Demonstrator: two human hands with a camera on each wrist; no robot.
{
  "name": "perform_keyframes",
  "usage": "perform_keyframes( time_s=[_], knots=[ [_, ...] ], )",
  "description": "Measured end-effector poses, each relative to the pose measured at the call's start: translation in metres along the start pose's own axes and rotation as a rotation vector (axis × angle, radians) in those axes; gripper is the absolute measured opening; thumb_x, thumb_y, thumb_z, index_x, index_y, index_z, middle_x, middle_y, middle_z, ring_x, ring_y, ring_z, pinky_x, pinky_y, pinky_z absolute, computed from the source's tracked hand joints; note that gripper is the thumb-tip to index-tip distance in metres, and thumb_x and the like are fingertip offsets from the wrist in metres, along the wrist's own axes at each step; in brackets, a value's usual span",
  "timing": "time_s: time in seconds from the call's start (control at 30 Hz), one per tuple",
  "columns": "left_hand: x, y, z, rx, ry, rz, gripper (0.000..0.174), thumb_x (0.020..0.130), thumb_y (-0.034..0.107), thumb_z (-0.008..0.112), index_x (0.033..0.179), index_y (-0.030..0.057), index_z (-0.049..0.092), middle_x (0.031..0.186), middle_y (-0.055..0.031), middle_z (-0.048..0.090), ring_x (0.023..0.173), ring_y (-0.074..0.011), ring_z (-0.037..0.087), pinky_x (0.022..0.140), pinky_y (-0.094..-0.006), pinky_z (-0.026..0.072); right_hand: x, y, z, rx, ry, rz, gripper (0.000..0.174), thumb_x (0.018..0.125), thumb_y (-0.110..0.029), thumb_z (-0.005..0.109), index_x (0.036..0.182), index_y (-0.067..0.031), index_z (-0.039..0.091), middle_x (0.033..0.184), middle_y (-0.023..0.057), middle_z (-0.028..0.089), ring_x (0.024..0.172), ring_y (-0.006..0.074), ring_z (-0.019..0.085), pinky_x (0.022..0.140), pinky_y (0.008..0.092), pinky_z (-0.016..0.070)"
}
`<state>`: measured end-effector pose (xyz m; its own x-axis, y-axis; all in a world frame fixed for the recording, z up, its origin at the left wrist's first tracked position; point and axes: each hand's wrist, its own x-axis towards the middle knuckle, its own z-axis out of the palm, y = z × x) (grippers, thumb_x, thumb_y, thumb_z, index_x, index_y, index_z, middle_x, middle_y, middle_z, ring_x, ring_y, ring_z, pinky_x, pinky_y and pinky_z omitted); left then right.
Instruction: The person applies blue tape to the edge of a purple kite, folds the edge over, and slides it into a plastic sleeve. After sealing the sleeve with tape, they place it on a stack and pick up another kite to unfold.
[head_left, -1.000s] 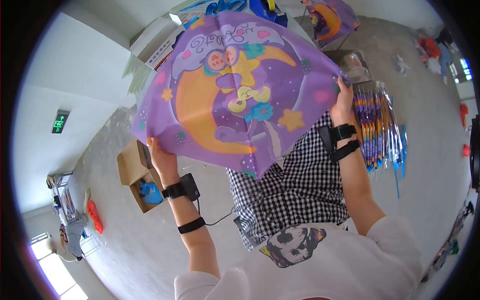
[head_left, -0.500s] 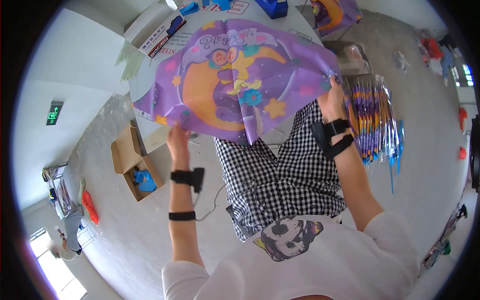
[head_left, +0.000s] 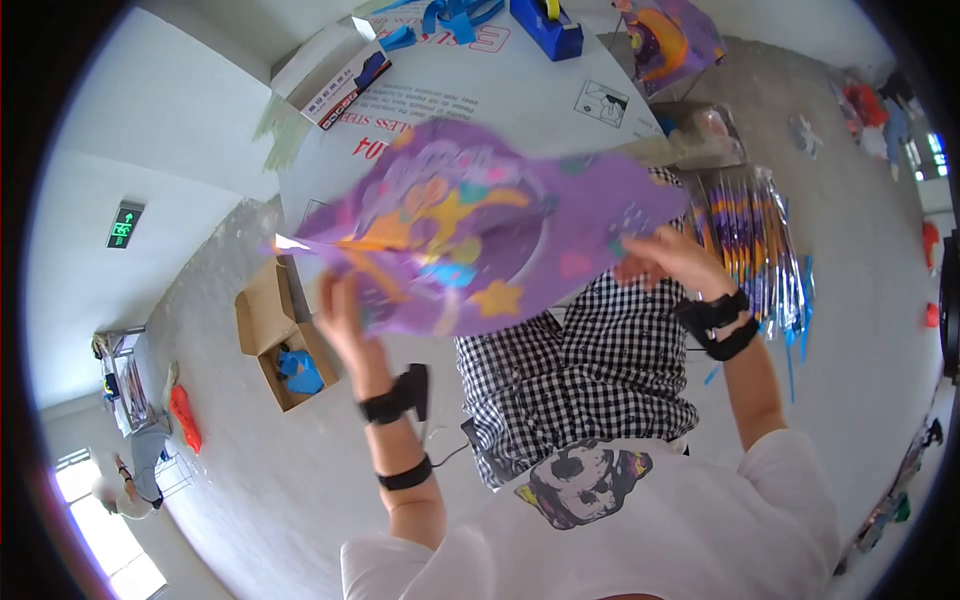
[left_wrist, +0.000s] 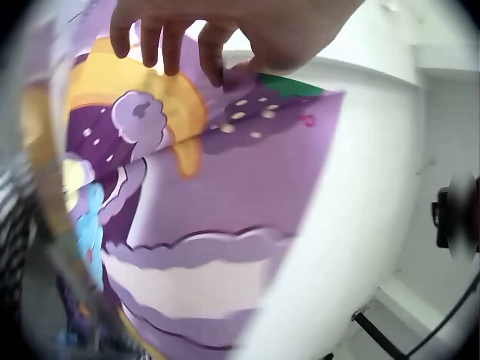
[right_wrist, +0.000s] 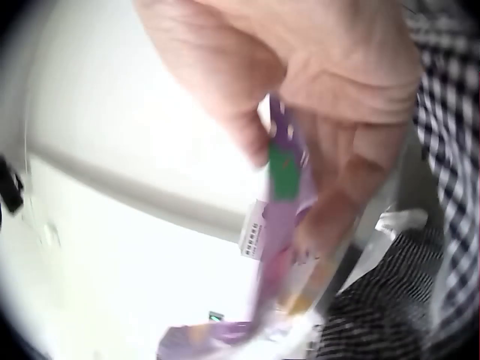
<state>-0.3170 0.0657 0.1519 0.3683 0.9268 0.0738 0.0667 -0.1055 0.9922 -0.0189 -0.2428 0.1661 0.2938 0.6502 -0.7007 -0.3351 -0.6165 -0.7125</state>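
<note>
A purple sheet (head_left: 585, 250) printed with a cartoon moon and stars hangs between the two hands over the lap, blurred and buckled. At its near left edge, the left hand (head_left: 350, 335) pinches it. In the left wrist view, that hand's thumb and forefinger (left_wrist: 214, 56) meet at the printed edge while the other fingers spread over it. The right hand (head_left: 680, 262) holds the right side. The right wrist view shows a narrow fold of the sheet (right_wrist: 281, 172) between the thumb and the curled fingers of that hand (right_wrist: 322, 67).
A grey printed board (head_left: 520, 110) lies ahead, bearing a blue tape dispenser (head_left: 548, 28), blue strips (head_left: 465, 22) and a white box (head_left: 335, 75). Packed colourful bundles (head_left: 745, 240) lie at right. An opened cardboard box (head_left: 265, 320) sits on the floor at left.
The sheet, earlier spread wide, has come down and nearer the body, and its left part now folds over. Both hands have drawn closer together, uncovering more of the board.
</note>
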Motion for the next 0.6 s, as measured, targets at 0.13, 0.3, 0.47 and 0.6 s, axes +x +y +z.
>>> perform_keyframes(
  time_s=[0.13, 0.3, 0.47, 0.6],
  knots=[
    [0.015, 0.125, -0.038, -0.13, -0.217, 0.036, 0.03, 0.085, 0.016, 0.058, 0.106, -0.0044, 0.064, 0.124, -0.0162, 0.06, 0.103, -0.0204, 0.063, 0.088, -0.0289, 0.0492, -0.024, -0.039, -0.004, -0.465, -0.28, -0.33, 0.027, 0.097, -0.018, 0.063, 0.117, -0.0001, 0.063, 0.108, 0.0115, 0.072, 0.1, 0.0176, 0.07, 0.08, 0.0293, 0.0561],
    [-0.002, 0.208, 0.0, 0.128, -0.756, 0.247, 0.023, 0.074, 0.003, 0.058, 0.096, -0.0041, 0.062, 0.119, -0.0179, 0.064, 0.108, -0.025, 0.063, 0.092, -0.0338, 0.0489, -0.067, -0.158, 0.073, -0.646, 0.244, -1.621, 0.043, 0.085, -0.006, 0.072, 0.127, -0.0022, 0.06, 0.115, 0.0077, 0.069, 0.107, 0.0176, 0.064, 0.096, 0.0333, 0.0494],
    [-0.018, 0.264, 0.04, 0.604, -1.284, 0.611, 0.019, 0.063, -0.002, 0.06, 0.083, -0.0029, 0.057, 0.132, -0.0272, 0.058, 0.121, -0.0362, 0.058, 0.098, -0.038, 0.0455, -0.045, -0.206, 0.11, -1.128, 0.129, -2.098, 0.047, 0.089, -0.006, 0.064, 0.133, 0.0028, 0.047, 0.099, 0.0176, 0.069, 0.097, 0.0272, 0.068, 0.109, 0.051, 0.039],
    [-0.009, 0.287, 0.044, 0.878, -1.192, 0.734, 0.02, 0.065, -0.002, 0.063, 0.084, -0.0027, 0.058, 0.121, -0.0243, 0.064, 0.111, -0.0344, 0.063, 0.096, -0.0371, 0.0474, -0.081, -0.214, 0.092, -1.208, -0.122, -1.596, 0.015, 0.09, -0.008, 0.061, 0.099, 0.004, 0.063, 0.078, 0.0153, 0.067, 0.079, 0.0313, 0.068, 0.096, 0.0457, 0.0471]
  ],
)
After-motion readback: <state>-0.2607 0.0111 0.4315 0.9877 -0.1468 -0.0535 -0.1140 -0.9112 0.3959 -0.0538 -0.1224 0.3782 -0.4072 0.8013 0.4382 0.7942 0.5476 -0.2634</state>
